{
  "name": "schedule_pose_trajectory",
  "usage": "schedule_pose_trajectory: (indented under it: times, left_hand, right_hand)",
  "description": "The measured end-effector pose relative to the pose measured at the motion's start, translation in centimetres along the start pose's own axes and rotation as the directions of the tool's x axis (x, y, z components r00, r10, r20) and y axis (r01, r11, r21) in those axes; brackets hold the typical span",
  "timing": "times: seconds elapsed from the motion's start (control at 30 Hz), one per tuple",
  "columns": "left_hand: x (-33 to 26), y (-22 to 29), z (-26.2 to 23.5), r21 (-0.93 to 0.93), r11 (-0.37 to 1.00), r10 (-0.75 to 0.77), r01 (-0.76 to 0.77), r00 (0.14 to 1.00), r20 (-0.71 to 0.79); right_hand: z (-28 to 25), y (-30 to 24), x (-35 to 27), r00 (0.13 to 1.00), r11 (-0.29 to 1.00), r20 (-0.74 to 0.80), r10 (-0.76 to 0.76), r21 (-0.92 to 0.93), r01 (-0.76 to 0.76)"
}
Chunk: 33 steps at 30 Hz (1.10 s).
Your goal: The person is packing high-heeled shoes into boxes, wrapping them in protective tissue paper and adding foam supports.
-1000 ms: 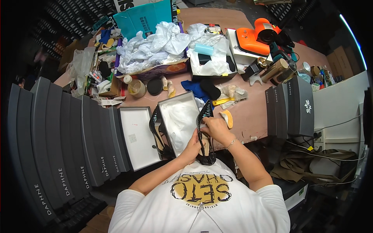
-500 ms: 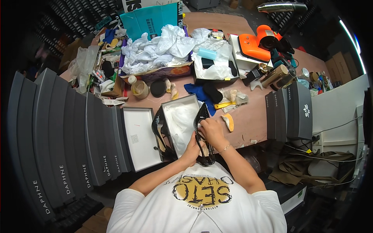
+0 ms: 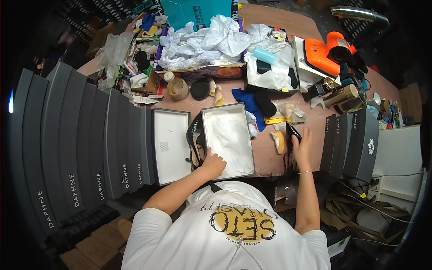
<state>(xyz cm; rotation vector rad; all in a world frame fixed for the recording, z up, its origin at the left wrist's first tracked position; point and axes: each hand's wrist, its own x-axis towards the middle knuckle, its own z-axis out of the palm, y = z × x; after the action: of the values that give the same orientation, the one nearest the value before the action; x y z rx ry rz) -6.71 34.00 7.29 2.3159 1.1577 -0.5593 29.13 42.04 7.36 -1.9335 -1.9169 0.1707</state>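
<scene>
the left hand (image 3: 213, 165) is placed over the near left corner of an open box (image 3: 249, 135), its forefinger extended and the others curled; whether anything is pinched cannot be told. the box is lined with white paper (image 3: 227, 137). left of this hand a lid (image 3: 172, 130) is laid inside up, and between lid and box a black shoe (image 3: 194, 129) is seen. at the thumb side of the right hand (image 3: 302, 146), whose fingers are partly spread, a second shoe (image 3: 294, 130) is touched over the desk (image 3: 268, 159); a firm pinch cannot be made out. beyond the left hand, a purple box (image 3: 202, 73) is heaped with crumpled sheets (image 3: 198, 50); beyond the right, a blue roll (image 3: 263, 56) is held in a paper-lined black box (image 3: 272, 92).
</scene>
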Motion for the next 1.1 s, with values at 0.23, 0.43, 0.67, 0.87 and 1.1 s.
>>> schedule_pose_trajectory:
  times: [0.23, 0.43, 0.67, 0.87, 1.1]
  left_hand:
    - [-2.1, 0.3, 0.6, -0.408, 0.899, -0.042, -0.158, 0.897, -0.44]
    - [-9.2, -5.0, 0.9, -0.776, 0.62, -0.641, -0.116, 0.496, -0.586]
    - [-7.4, -9.1, 0.5, -0.719, -0.152, -0.928, -0.678, 0.348, -0.132]
    - [-7.0, -8.3, -6.5, -0.685, -0.155, -0.874, -0.711, 0.423, -0.24]
    - [-4.8, -2.4, -15.6, -0.716, 0.44, -0.496, -0.541, 0.519, -0.696]
  right_hand:
    - [10.0, -19.3, -0.5, 0.688, 0.897, 0.591, -0.421, 0.155, 0.415]
    - [5.0, -15.5, 4.8, 0.916, 0.861, 0.255, -0.31, 0.483, 0.157]
    - [-0.6, -6.7, 11.3, 0.973, 0.816, 0.041, -0.227, 0.554, 0.167]
    - [-8.2, -22.2, 5.9, 0.869, 0.552, 0.128, -0.477, 0.813, 0.183]
    - [-1.8, -21.1, 5.6, 0.942, 0.532, 0.088, -0.325, 0.84, 0.105]
